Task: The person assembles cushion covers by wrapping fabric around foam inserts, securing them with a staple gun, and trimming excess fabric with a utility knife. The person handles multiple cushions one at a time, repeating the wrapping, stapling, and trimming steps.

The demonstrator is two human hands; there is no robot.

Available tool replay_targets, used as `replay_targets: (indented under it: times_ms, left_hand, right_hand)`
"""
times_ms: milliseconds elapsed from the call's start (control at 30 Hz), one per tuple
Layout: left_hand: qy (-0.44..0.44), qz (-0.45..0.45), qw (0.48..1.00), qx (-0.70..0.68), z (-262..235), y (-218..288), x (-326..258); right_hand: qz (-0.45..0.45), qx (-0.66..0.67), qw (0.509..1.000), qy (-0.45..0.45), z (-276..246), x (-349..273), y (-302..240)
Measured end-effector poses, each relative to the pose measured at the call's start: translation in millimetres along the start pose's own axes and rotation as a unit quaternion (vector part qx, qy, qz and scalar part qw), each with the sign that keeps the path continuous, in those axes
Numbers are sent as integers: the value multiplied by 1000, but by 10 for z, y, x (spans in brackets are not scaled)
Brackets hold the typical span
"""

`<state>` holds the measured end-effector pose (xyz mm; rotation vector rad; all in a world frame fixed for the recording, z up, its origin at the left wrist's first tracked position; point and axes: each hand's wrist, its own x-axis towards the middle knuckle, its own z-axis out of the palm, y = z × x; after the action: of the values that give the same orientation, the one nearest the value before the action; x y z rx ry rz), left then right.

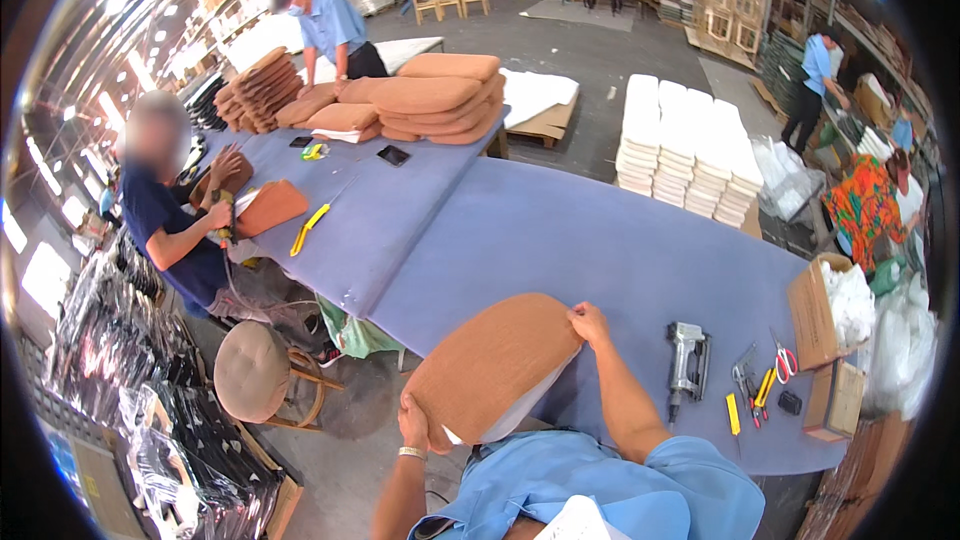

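Note:
Between my hands is a brown fabric-covered seat cushion (pixel 495 360), tilted over the near edge of the blue table, with white lining showing along its lower side. My left hand (pixel 413 422) grips its near left end, the fingers partly hidden behind it. At the far right corner, my right hand (pixel 588 323) pinches the cushion's edge. To the right of my right arm lies a grey pneumatic staple gun (pixel 687 365). Beyond it are pliers (pixel 743 375), a yellow cutter (pixel 733 414) and red-handled scissors (pixel 785 364).
Cardboard boxes (pixel 822 312) stand at the table's right end. Brown cushions (pixel 440 95) are piled on the far left table (pixel 350 190), where a co-worker (pixel 175 210) holds a tool against a cushion. White pads (pixel 680 145) are stacked behind the table. A round stool (pixel 252 370) stands left.

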<state>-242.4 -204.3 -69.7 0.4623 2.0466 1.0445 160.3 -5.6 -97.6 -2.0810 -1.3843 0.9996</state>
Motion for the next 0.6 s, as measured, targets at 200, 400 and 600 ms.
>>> replay_targets:
  times_ms: [200, 400, 600]
  left_hand:
    - [-50, -136, 969, -203, 622, -606, -769]
    - [-275, -131, 911, -277, 951, -541, -1041]
    - [-572, -360, 581, -454, 1758, 12, -891]
  right_hand:
    - [-80, 228, 970, 36, -348, -261, 143]
    - [-232, 134, 953, 144, -1468, -682, -621]
    - [-304, 84, 916, 248, -2225, -1026, -1120]
